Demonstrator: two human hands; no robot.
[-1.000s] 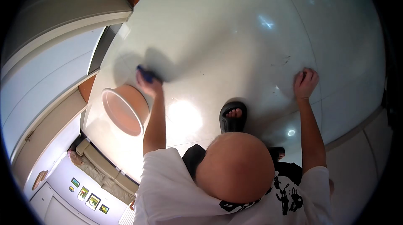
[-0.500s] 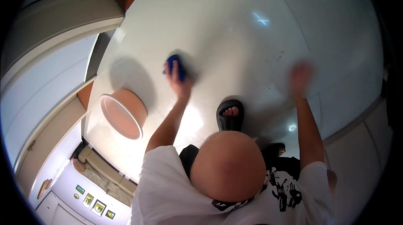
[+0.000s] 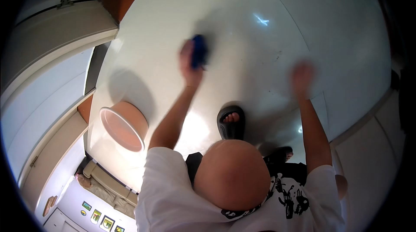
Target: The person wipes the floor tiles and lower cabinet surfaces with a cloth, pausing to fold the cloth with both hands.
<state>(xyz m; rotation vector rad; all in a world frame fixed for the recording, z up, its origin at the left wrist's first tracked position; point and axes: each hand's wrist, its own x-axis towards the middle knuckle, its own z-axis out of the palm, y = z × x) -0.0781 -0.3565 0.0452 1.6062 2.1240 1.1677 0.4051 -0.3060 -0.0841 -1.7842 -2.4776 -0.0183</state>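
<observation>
My left hand is closed on a dark blue cloth, bunched up and blurred by motion. The cloth is against or just above the pale, glossy floor; its shadow lies close beside it. Out to the right, my right hand is low over the floor, too smeared for its fingers to show. I see nothing in it. Between my arms, a foot in a black slipper rests on the floor. Left of my left forearm is a pinkish basin with a pale rim.
Small dark specks dot the floor between my hands. Cabinet-like panels and a door frame run along the left side. A beige sofa and small framed pictures appear at lower left. A second slipper is partly hidden.
My left hand has moved forward and to the right with the blue cloth. My right hand has shifted slightly left. The view has moved a little; the basin appears slightly lower.
</observation>
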